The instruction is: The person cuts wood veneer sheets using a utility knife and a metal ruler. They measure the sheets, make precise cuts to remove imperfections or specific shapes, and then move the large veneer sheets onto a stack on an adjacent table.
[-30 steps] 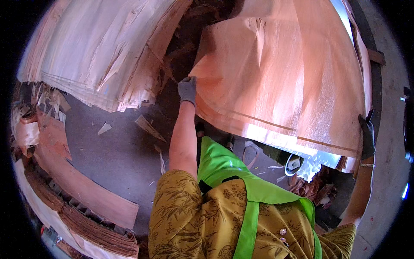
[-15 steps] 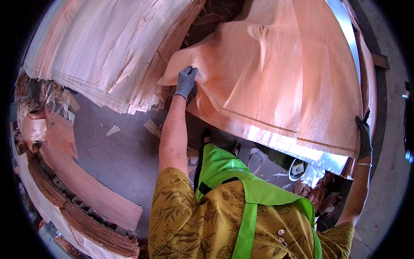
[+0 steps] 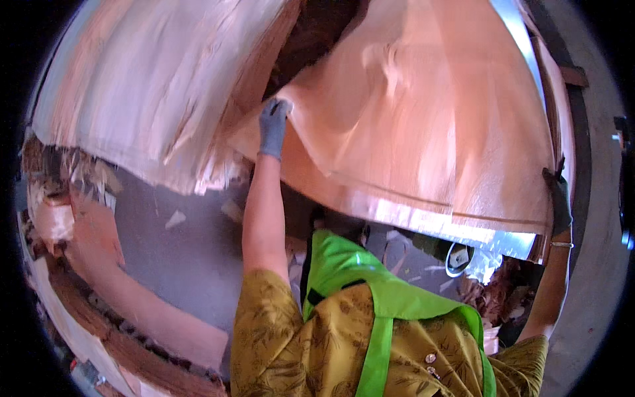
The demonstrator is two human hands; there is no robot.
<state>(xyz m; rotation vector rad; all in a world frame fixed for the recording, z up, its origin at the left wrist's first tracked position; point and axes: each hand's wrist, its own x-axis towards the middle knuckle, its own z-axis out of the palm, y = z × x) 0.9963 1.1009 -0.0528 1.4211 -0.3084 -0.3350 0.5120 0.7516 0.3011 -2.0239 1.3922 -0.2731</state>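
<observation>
- The orange wood veneer sheet (image 3: 423, 132) spreads in front of the person, its left edge raised.
- A pale veneer stack (image 3: 152, 86) lies left of it.
- The gloved left hand (image 3: 272, 129) has its grip clamped on the raised edge.
- The gloved right hand (image 3: 561, 205) meets the right edge; from here I can't tell its grip.

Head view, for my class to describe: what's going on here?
A person in a green apron is handling a large, thin, reddish sheet with both gloved hands. The left hand pinches the sheet near its left edge, where it is raised in folds. The right hand is at its right edge; how firmly it grips cannot be told. A stack of paler sheets lies to the left, and scraps are scattered on the floor.
</observation>
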